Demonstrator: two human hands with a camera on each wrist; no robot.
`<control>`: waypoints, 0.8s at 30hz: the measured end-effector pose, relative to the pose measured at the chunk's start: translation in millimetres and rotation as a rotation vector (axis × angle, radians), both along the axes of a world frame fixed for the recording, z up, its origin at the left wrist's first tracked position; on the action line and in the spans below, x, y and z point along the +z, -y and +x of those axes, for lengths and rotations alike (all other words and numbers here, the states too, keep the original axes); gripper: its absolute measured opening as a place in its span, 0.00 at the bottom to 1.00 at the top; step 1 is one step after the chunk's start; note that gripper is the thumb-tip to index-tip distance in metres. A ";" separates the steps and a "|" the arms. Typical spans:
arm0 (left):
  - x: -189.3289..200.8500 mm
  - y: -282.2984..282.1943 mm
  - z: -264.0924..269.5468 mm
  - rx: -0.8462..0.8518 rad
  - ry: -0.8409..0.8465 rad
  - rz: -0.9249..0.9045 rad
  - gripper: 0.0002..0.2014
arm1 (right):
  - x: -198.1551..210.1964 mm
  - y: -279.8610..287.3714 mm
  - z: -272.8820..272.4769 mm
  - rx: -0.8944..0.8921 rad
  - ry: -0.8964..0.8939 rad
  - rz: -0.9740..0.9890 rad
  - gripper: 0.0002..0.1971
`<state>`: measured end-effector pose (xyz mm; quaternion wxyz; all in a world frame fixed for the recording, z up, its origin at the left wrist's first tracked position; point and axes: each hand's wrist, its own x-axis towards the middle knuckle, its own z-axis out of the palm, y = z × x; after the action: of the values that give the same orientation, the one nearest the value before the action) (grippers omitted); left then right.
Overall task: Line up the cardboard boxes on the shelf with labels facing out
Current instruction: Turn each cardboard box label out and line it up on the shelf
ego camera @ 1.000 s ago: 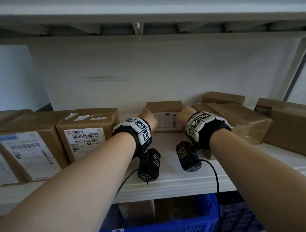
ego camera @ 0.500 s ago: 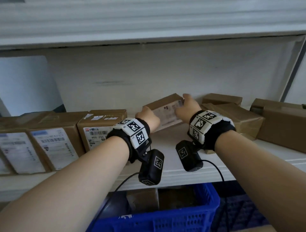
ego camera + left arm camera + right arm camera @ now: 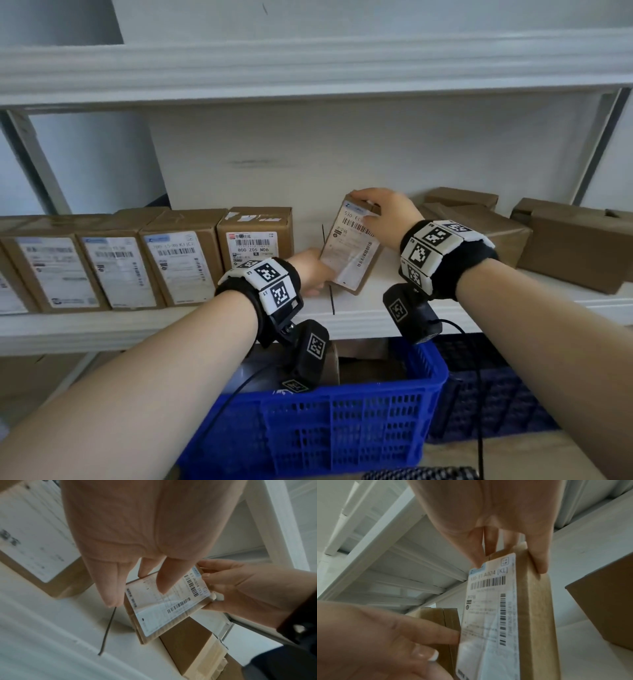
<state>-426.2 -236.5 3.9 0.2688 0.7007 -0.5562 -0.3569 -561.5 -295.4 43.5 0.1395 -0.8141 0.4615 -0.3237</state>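
Observation:
A small cardboard box point(image 3: 351, 248) with a white barcode label stands tilted on one lower corner on the white shelf point(image 3: 359, 318), label towards me. My right hand point(image 3: 373, 209) grips its top end, with fingertips point(image 3: 539, 562) over the top and side. My left hand point(image 3: 317, 274) pinches its lower left edge, one finger point(image 3: 162, 584) lying on the label. To the left, a row of several boxes point(image 3: 255, 238) stands upright with labels facing out; the nearest reads 800 Z05 N06. A gap lies between that row and the held box point(image 3: 168, 605).
Unlabelled-side brown boxes point(image 3: 479, 233) lie loosely at the back right, a bigger one point(image 3: 575, 246) farther right. The upper shelf board point(image 3: 308, 68) hangs overhead. A blue plastic crate point(image 3: 325, 421) with cardboard inside sits below the shelf front. A dark seam point(image 3: 330, 301) marks the shelf.
The box lay on its long side at the back of the shelf; both hands have lifted it, turned it onto its short end and brought it forward, nearer the row.

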 end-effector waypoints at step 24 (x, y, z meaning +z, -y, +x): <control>7.5 -17.4 99.5 -0.039 0.953 -0.498 0.29 | -16.4 -6.3 48.0 0.044 -0.119 -0.069 0.17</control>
<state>-326.7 -219.1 11.4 0.1378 0.6895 -0.6974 0.1387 -513.5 -289.0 27.1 0.0908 -0.8462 0.4395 -0.2875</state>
